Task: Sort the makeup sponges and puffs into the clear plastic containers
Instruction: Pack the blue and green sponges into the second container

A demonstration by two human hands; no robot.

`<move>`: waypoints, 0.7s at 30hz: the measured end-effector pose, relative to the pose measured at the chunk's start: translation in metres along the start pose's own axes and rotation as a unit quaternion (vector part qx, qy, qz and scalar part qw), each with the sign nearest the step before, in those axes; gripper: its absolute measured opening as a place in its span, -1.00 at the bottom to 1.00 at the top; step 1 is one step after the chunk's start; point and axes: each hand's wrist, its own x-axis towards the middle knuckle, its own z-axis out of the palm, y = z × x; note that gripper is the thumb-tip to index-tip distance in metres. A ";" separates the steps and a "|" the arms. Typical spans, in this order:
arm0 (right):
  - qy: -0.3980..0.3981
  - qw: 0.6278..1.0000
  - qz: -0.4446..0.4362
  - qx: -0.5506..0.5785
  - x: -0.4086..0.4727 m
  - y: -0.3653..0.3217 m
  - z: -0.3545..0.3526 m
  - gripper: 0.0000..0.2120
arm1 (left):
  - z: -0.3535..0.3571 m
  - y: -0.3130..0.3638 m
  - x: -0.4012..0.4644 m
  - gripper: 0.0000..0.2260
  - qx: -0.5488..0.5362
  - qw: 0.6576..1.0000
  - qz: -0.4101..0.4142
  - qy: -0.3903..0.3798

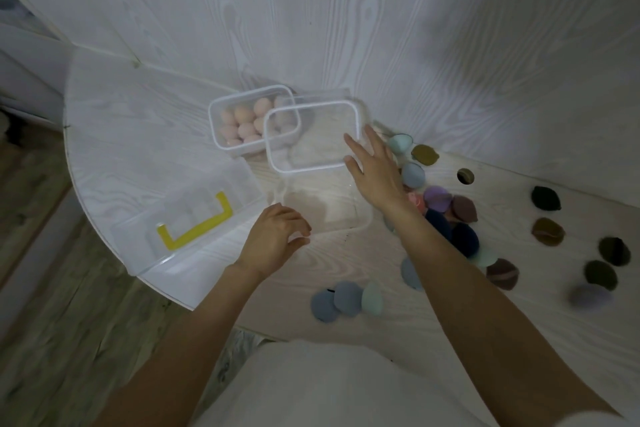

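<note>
A clear container (221, 135) at the back holds several pink egg-shaped sponges (244, 128). A second, white-rimmed clear container (277, 163) hangs tilted above it and overlaps it. My right hand (372, 170) grips its right end, fingers spread along the edge. In front lies a third clear container (346, 215), with nothing inside. My left hand (273, 236) pinches its near left corner with curled fingers. Round puffs in blue (414, 174), purple (438, 196), navy (464, 239) and olive (424, 154) lie scattered to the right, some hidden under my right forearm.
A large clear box lid with a yellow handle (199, 224) lies at the table's left edge. Three blue-grey and mint puffs (346, 298) sit near the front edge. Dark puffs (547, 198) spread to the far right. A cable hole (465, 176) pierces the tabletop. A white panelled wall stands behind.
</note>
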 end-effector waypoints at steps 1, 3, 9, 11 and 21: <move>-0.022 0.999 0.026 -0.025 0.004 -0.001 0.000 -0.59 | -0.001 0.000 0.000 -0.92 -0.003 1.000 0.001 -0.004; -0.048 0.995 0.065 -0.052 0.011 -0.003 0.000 -0.59 | -0.001 0.000 -0.001 -0.92 -0.007 1.000 -0.001 -0.001; 0.006 1.000 0.021 0.004 -0.001 0.002 -0.007 -0.64 | 0.000 0.001 -0.003 -0.92 0.028 0.999 -0.027 0.021; 0.063 0.997 0.024 0.044 -0.022 0.011 -0.013 -0.67 | 0.003 0.002 -0.002 -0.93 0.053 0.998 -0.030 0.025; 0.111 0.982 0.142 -0.053 -0.160 0.101 -0.021 -0.72 | 0.013 0.024 -0.004 -0.77 0.051 0.996 -0.014 0.071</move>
